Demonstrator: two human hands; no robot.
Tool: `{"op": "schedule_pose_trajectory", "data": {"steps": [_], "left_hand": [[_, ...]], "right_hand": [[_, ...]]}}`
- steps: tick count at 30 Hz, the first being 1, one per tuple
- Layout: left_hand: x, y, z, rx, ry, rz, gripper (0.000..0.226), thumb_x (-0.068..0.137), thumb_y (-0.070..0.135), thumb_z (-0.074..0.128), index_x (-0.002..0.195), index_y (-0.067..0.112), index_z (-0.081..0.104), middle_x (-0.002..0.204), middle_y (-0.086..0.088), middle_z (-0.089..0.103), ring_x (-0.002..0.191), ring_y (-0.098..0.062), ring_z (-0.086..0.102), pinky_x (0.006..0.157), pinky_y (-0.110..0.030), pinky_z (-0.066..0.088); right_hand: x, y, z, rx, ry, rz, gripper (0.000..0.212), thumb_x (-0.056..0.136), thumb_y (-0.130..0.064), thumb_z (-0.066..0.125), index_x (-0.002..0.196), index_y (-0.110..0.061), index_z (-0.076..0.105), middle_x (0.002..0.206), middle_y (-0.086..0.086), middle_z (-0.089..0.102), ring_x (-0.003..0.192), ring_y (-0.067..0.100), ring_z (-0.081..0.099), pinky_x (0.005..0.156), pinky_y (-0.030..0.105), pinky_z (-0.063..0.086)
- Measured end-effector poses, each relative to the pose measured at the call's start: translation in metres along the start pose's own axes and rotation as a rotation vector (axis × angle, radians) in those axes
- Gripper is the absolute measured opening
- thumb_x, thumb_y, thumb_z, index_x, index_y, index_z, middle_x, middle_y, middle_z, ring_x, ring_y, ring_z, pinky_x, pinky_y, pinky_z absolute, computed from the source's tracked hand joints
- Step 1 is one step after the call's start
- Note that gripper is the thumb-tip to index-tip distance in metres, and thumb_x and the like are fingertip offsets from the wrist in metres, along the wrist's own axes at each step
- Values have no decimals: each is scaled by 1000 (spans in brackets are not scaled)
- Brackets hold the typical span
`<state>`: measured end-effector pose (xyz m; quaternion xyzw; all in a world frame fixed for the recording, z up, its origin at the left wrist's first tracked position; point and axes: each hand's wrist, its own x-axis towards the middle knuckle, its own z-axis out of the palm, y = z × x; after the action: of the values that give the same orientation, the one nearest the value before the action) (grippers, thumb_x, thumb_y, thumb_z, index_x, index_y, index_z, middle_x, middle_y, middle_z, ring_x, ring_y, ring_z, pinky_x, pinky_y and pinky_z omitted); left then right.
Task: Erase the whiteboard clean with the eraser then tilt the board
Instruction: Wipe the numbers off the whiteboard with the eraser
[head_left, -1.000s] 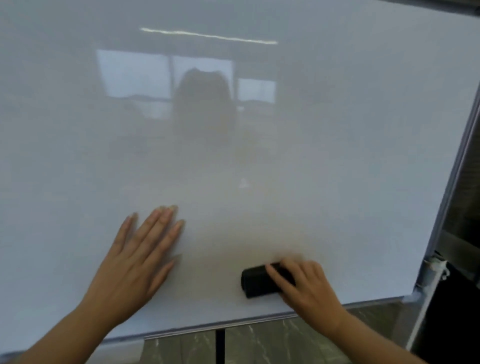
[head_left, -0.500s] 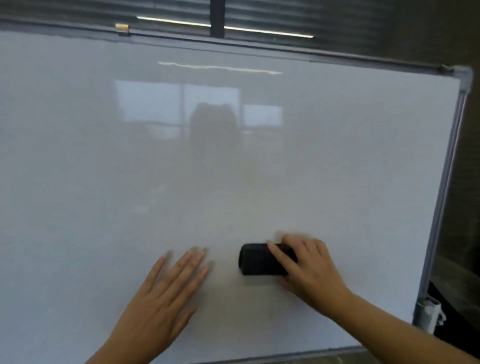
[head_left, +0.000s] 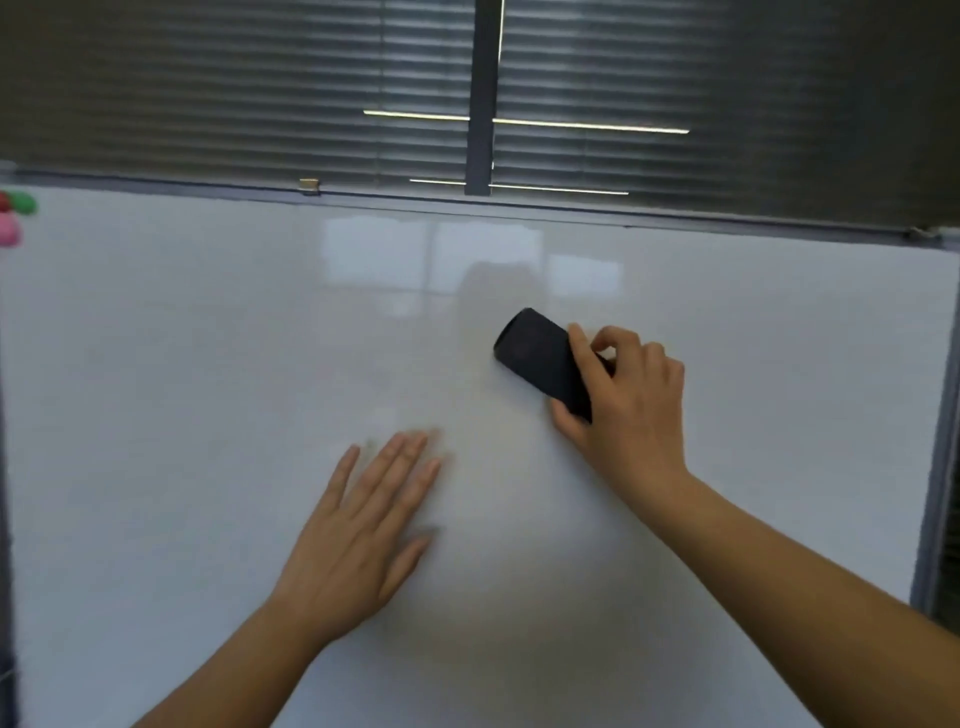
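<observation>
Your right hand (head_left: 626, 400) grips the black oblong felt eraser (head_left: 543, 358), angled up-left of your knuckles against the glossy white whiteboard (head_left: 208, 389); your left hand (head_left: 363, 530), fingers spread flat below-left, likely braces the board while wiping.

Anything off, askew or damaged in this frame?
Nothing stands out. The right hand grips the black eraser against the whiteboard, the left hand lies flat on it, and the board shows only reflections. The magnets at the left edge look ordinary.
</observation>
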<state>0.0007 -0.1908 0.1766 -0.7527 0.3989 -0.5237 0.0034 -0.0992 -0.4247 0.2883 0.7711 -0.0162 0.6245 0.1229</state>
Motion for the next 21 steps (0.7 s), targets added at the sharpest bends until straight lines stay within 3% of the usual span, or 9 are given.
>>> {"op": "schedule_pose_trajectory", "data": {"steps": [5, 12, 15, 17, 19, 21], "left_hand": [[-20, -27, -15, 93, -53, -8, 63, 97, 43, 33, 149, 8, 28, 156, -15, 29, 145, -27, 23, 113, -51, 23], [-68, -99, -4, 141, -62, -26, 64, 99, 45, 35, 151, 8, 26, 158, -13, 25, 146, -28, 26, 113, -51, 25], [-82, -148, 14, 156, -22, 38, 64, 101, 48, 28, 151, 8, 25, 159, -14, 23, 147, -28, 22, 115, -53, 22], [-87, -177, 26, 168, 5, 71, 67, 102, 49, 26, 154, 8, 18, 161, -13, 18, 148, -27, 16, 115, -55, 21], [-91, -205, 40, 181, 40, 144, 66, 103, 49, 21, 156, 11, 8, 163, -7, 7, 150, -23, 6, 116, -54, 15], [-92, -219, 53, 163, 95, 209, 65, 103, 49, 22, 156, 14, 8, 164, -4, -1, 151, -21, 2, 116, -53, 11]], "right_hand": [[-22, -59, 24, 29, -21, -110, 59, 62, -21, 83, 116, -4, 66, 99, 19, 64, 70, 35, 56, 60, 38, 41], [-54, -151, 70, 61, -16, -369, 52, 66, -28, 78, 115, -10, 68, 101, 14, 65, 71, 28, 55, 66, 37, 35], [-53, -176, 82, 50, -74, -584, 54, 67, -29, 75, 116, -8, 66, 108, 13, 54, 71, 28, 54, 66, 37, 36], [-33, -168, 80, 34, -52, -660, 50, 76, -30, 63, 122, -8, 57, 111, 13, 47, 75, 29, 48, 66, 37, 35], [-3, -156, 74, 6, -10, -595, 49, 84, -31, 56, 127, -7, 50, 113, 14, 45, 78, 31, 44, 66, 38, 31], [23, -146, 64, -33, 12, -420, 54, 83, -31, 64, 130, -5, 52, 114, 20, 48, 78, 34, 47, 65, 38, 32]]}}
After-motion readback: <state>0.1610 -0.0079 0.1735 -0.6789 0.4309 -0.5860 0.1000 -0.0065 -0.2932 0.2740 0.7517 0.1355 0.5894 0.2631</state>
